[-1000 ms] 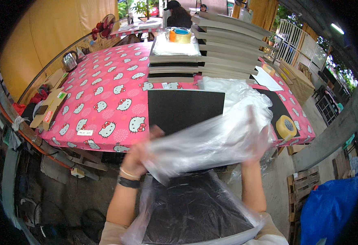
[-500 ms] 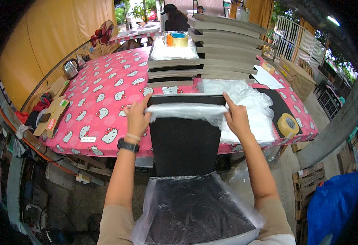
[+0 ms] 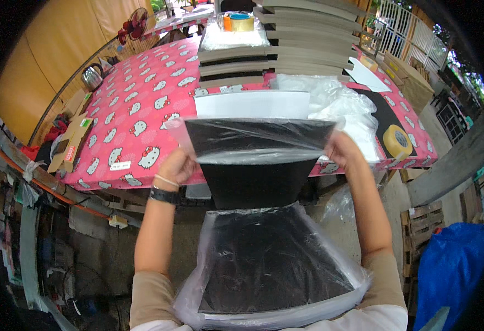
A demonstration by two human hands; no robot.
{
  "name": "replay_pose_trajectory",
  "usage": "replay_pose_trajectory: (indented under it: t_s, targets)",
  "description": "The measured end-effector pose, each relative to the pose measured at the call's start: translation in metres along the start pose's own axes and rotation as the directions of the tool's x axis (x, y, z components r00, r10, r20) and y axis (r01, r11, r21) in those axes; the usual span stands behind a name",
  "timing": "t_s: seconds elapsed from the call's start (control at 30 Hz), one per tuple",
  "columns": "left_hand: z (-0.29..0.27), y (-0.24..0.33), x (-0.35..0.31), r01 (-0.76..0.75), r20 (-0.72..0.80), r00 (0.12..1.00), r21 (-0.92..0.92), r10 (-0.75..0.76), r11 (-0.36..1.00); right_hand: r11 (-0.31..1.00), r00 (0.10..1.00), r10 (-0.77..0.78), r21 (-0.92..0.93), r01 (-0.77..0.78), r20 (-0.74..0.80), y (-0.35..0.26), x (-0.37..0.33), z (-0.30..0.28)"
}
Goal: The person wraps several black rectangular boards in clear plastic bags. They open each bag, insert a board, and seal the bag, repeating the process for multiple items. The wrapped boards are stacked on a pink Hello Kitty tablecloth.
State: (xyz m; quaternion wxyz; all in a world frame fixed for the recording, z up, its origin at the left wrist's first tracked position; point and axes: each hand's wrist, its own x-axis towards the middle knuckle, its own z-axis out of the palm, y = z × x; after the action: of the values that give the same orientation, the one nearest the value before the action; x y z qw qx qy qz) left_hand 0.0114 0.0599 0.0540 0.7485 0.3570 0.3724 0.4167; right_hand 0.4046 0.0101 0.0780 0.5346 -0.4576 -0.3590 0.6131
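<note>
A black board (image 3: 258, 185) leans against the near table edge in front of me. Clear plastic film (image 3: 258, 156) wraps around its upper part. At the left corner of the film, my left hand (image 3: 179, 165) is closed on the plastic. My right hand (image 3: 343, 151) grips the opposite corner, slightly blurred, so the film is stretched between both hands. Just beyond lies a white panel (image 3: 253, 105) on the table. Closer to my body, another black board (image 3: 269, 259) rests inside a loose clear plastic bag.
Beyond my hands, tall stacks of boards (image 3: 313, 52) stand on the pink patterned table (image 3: 126, 110). Crumpled clear plastic bags (image 3: 335, 105) and a tape roll (image 3: 397, 142) lie at right. Opened cardboard (image 3: 76, 146) and a kettle (image 3: 92, 77) sit at left.
Both hands have spread apart, the left one moving down. The plastic, bunched near the board's top before, now extends over its upper part, and the white panel behind has come into view.
</note>
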Motion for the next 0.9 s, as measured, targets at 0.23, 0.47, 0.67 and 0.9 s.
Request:
replay_pose_trajectory:
  t_s: [0.23,0.47,0.67,0.9]
  targets:
    - [-0.029,-0.117,-0.025,0.001,-0.159,0.987,-0.076,-0.013,0.997,0.929,0.991,0.126,0.345,-0.136,0.052,0.125,-0.033,-0.039]
    - [-0.216,-0.314,-0.013,-0.074,-0.377,0.907,0.293,0.186,0.953,0.998,0.991,-0.042,-0.052,0.035,-0.129,0.261,-0.024,-0.038]
    - [-0.103,-0.256,0.004,-0.062,-0.347,0.853,0.676,0.391,0.735,0.712,0.893,-0.304,-0.702,-0.019,-0.333,0.258,-0.030,-0.061]
    - [0.010,-0.068,-0.097,-0.443,0.406,0.825,0.036,0.392,0.896,0.959,0.948,-0.261,0.160,0.234,0.180,0.101,-0.087,-0.008]
